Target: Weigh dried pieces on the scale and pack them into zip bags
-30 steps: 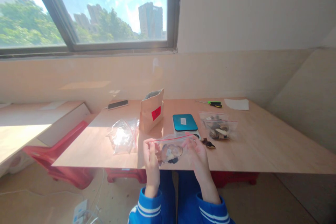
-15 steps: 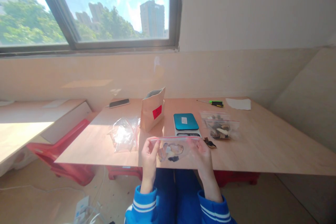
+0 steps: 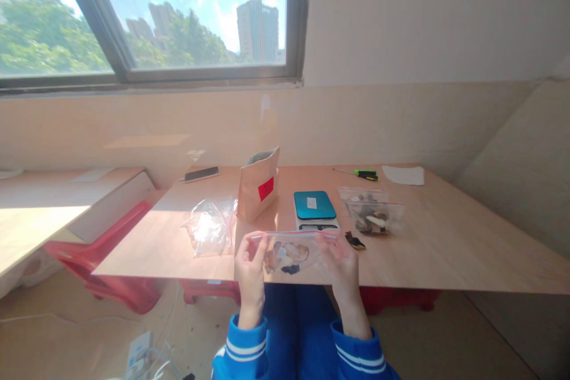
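Pinching a clear zip bag (image 3: 291,251) by its red-lined top edge: left hand (image 3: 250,267) at one end, right hand (image 3: 342,264) at the other, fingers pressed together on the seal. Held upright over the near edge of the wooden table (image 3: 445,243), brown and dark pieces visible inside. Just behind, a teal scale (image 3: 314,206); beside that, a kraft pouch (image 3: 258,185) with red label. Further right, filled bags (image 3: 373,211); left, crumpled empty bags (image 3: 210,227).
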Demonstrator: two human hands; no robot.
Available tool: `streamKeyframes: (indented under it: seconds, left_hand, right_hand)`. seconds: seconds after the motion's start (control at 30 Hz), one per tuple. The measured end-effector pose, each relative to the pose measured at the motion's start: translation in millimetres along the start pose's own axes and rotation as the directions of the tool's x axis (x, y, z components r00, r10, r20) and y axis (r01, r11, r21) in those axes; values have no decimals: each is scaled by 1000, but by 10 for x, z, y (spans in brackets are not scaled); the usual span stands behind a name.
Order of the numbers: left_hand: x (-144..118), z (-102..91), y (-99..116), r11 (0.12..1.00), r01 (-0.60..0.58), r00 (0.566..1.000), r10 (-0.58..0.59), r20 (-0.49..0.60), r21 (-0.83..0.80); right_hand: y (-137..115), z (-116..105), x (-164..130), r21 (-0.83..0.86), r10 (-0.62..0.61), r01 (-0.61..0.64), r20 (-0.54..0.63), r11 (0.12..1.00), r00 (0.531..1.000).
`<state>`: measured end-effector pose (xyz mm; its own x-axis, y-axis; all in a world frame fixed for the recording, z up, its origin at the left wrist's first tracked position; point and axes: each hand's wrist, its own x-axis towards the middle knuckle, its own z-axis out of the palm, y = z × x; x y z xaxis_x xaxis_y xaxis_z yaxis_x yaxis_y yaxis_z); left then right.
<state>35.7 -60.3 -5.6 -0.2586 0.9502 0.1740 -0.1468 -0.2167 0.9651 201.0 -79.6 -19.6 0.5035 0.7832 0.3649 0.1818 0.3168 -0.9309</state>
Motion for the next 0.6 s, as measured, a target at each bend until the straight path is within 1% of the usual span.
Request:
streamKeyframes:
  seconds: [0.07,0.13,0.2,0.27,0.3,0.33,0.4,0.47,0.6]
  left_hand:
    - [-15,6,12,1000,-12,1000,12,-2,20]
    - [-28,14,21,999,-20,1000,20,7,37]
    - [-41,36,33,999,-25,1000,25,14,25]
    - [-61,78,56,1000,-31,999,31,32,-2]
    - [-73,105,72,999,-35,998,35,44,-13]
    - [-86,134,91,999,-41,998,42,56,-19]
    - [-112,190,127,998,-64,995,65,80,-21]
    - [-131,229,152,996,-88,990,91,110,-28]
    - [-142,237,147,995,-84,979,91,181,-45]
  right_hand:
    - [-3,-2,6,-10,0,0,15,1000,1000]
    - [-1,-8,18,-85,-37,39,23,996,999]
    - [-20,2,23,-223,-146,134,-40,966,988]
    - [-78,44,8,-366,-308,257,-89,894,947]
    - [-121,78,-8,-419,-383,319,-75,850,921]
    - [-169,117,-27,-453,-437,378,-28,807,899]
    - [-261,197,-68,-459,-483,473,104,752,869]
    - [-326,249,-97,-428,-482,510,181,747,857]
    - [-355,231,-98,-345,-465,529,254,776,848]
